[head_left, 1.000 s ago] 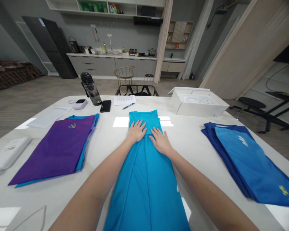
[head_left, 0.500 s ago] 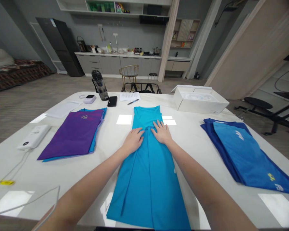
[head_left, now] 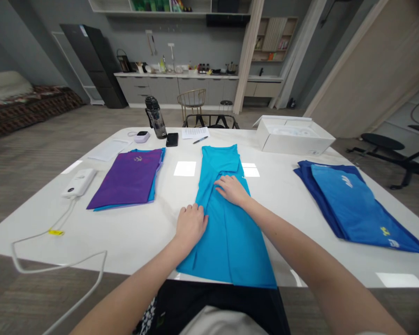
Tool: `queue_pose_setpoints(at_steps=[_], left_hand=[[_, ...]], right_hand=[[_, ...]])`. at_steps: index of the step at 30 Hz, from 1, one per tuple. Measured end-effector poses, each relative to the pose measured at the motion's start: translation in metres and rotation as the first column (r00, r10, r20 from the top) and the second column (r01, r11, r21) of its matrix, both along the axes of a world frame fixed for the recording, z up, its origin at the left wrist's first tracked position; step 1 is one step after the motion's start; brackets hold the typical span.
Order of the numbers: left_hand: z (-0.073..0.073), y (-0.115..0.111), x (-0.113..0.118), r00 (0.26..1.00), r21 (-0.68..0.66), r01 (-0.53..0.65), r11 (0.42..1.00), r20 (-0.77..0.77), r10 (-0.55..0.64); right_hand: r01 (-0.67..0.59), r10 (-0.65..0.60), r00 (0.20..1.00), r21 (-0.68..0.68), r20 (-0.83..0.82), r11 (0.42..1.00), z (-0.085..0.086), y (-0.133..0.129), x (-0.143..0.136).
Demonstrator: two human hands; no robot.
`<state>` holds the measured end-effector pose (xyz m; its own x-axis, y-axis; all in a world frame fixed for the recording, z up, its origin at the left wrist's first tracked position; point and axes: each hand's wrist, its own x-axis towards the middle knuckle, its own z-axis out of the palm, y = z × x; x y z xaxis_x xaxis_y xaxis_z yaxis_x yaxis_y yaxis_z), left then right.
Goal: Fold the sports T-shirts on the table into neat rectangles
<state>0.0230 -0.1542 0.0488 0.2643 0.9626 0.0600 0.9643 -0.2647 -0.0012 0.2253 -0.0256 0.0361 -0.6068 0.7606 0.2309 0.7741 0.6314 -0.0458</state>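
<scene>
While the right hand (head_left: 232,190) rests — turquoise garment (head_left: 246,253) lies directly beneath.

A dark bottle (head_left: 157,122) stands beside a phone (head_left: 172,139), near printed paper (head_left: 194,133)

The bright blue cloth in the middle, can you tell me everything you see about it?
The bright blue cloth looks thin and smooth, like a folded piece of clothing. It lies lengthwise on the white table, wider at the near end, which reaches the table's edge. Long creases run down it, and a small white mark shows by its right edge, toward the far end. The right hand rests on top; the left hand touches its left edge.
</scene>
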Motion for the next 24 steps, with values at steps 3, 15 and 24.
queue_pose_setpoints(at_steps=[3,15,24], left_hand=[[0.000,-0.018,-0.004,0.999,-0.075,-0.045,0.996,-0.009,0.045],[0.005,-0.039,-0.014,0.938,-0.187,0.026,0.982,0.344,0.041],[0.017,-0.090,-0.028,0.954,-0.187,0.251,0.950,0.212,-0.210]], right_hand=[[-0.163,0.162,0.987,-0.100,-0.013,0.982,-0.001,-0.027,-0.016],[-0.228,0.209,0.971,-0.200,-0.112,0.953,0.000,-0.082,-0.031],[-0.272,0.272,0.962,-0.094,-0.022,0.958,-0.010,-0.092,-0.020]])
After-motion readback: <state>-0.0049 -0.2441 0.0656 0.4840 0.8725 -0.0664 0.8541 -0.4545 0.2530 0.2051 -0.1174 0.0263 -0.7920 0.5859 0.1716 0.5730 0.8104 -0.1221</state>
